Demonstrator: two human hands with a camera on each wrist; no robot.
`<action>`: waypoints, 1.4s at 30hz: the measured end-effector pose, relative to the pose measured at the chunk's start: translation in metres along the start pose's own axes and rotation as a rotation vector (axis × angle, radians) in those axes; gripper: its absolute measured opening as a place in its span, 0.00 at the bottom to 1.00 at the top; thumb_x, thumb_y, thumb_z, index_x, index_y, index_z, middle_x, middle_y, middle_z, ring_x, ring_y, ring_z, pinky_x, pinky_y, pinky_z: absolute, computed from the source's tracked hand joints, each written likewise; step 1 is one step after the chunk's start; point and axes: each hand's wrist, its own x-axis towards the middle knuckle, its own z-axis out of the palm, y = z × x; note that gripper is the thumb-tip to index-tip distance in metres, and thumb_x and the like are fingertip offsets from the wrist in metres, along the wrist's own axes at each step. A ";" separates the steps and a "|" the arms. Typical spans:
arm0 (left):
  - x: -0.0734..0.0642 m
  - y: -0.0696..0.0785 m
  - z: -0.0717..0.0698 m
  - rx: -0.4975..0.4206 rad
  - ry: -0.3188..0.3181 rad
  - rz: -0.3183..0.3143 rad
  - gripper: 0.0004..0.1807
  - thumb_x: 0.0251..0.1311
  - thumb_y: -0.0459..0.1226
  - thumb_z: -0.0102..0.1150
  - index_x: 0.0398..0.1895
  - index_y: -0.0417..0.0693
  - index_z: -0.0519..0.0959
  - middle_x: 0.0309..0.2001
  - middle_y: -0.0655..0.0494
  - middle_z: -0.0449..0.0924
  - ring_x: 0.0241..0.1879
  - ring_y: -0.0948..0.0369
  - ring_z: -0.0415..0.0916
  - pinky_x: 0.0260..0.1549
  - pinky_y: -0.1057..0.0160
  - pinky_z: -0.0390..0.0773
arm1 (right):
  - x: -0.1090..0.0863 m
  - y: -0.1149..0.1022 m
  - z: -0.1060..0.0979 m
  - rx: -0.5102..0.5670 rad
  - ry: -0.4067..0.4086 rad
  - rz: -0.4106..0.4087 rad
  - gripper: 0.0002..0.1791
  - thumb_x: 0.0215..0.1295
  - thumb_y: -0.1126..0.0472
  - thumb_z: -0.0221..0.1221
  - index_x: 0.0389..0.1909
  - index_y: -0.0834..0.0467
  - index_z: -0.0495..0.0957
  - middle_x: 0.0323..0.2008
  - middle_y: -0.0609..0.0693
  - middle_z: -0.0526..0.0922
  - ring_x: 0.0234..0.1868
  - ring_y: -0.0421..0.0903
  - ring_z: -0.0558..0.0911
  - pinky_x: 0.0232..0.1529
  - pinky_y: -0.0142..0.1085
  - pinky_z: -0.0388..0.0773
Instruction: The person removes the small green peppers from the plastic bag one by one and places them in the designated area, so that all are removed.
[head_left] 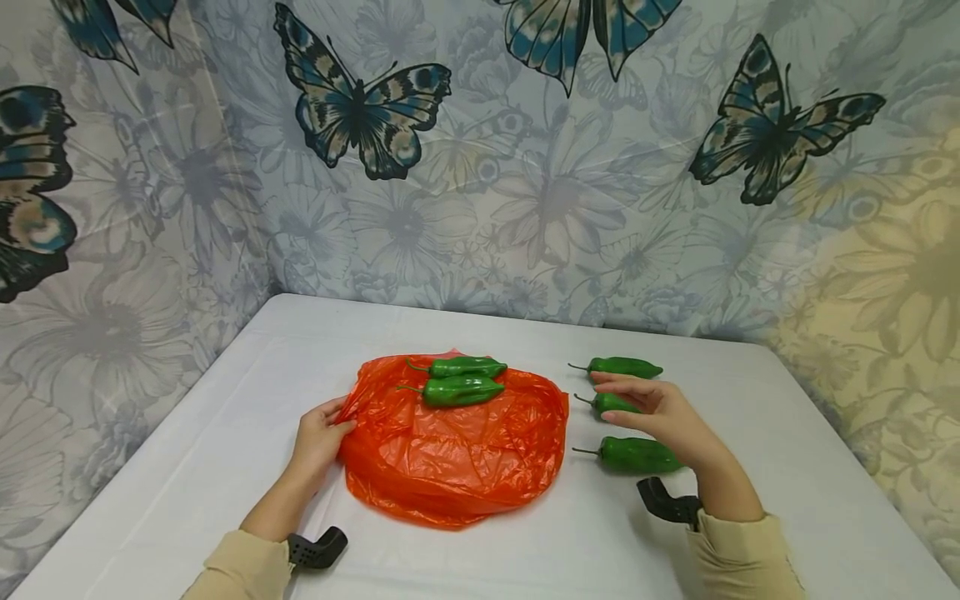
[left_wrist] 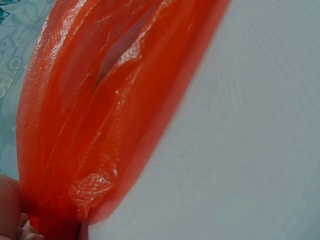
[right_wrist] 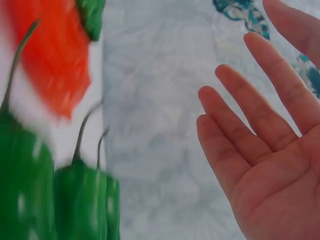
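Observation:
A red plastic bag [head_left: 457, 450] lies spread on the white table, and two green peppers [head_left: 462, 392] rest on its far part. My left hand [head_left: 318, 437] pinches the bag's left edge between thumb and fingers; in the left wrist view the gathered film [left_wrist: 95, 125] runs down to the fingertips. Over the row of three green peppers to the right of the bag, my right hand [head_left: 660, 412] hovers with fingers spread and holds nothing. It partly hides the middle pepper [head_left: 615, 403]. In the right wrist view the open palm [right_wrist: 280, 185] faces the camera beside the peppers [right_wrist: 80, 200].
The far pepper [head_left: 622, 367] and the near pepper [head_left: 637, 455] lie with stems pointing left. A white cloth covers the table [head_left: 525, 558]. Behind it stands a wall covering [head_left: 487, 208] printed with butterflies and flowers. Each wrist wears a black device [head_left: 318, 550].

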 end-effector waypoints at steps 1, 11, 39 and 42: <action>0.000 0.000 0.000 -0.001 0.000 -0.001 0.24 0.63 0.27 0.45 0.64 0.32 0.63 0.61 0.32 0.67 0.58 0.48 0.68 0.46 0.70 0.78 | 0.005 -0.002 0.004 0.018 -0.001 -0.008 0.19 0.58 0.65 0.61 0.51 0.66 0.76 0.61 0.48 0.73 0.57 0.25 0.70 0.54 0.21 0.69; 0.000 0.000 0.000 -0.007 -0.001 0.012 0.25 0.62 0.26 0.45 0.64 0.31 0.63 0.61 0.31 0.66 0.59 0.47 0.67 0.45 0.72 0.77 | 0.048 -0.015 0.044 0.176 -0.050 -0.008 0.21 0.57 0.63 0.63 0.51 0.65 0.76 0.65 0.58 0.68 0.67 0.49 0.65 0.66 0.42 0.61; 0.002 -0.001 -0.001 0.008 -0.012 0.005 0.24 0.62 0.26 0.45 0.64 0.31 0.63 0.61 0.33 0.67 0.57 0.51 0.69 0.45 0.71 0.77 | 0.142 0.012 0.118 0.519 0.115 0.137 0.21 0.60 0.68 0.58 0.56 0.67 0.73 0.45 0.40 0.83 0.51 0.38 0.78 0.61 0.40 0.69; 0.002 -0.001 -0.001 0.011 -0.017 0.011 0.24 0.63 0.26 0.45 0.64 0.32 0.63 0.61 0.33 0.67 0.58 0.50 0.68 0.47 0.69 0.77 | 0.144 0.018 0.123 0.512 0.136 0.103 0.21 0.60 0.69 0.57 0.56 0.68 0.72 0.44 0.39 0.83 0.50 0.37 0.78 0.59 0.39 0.70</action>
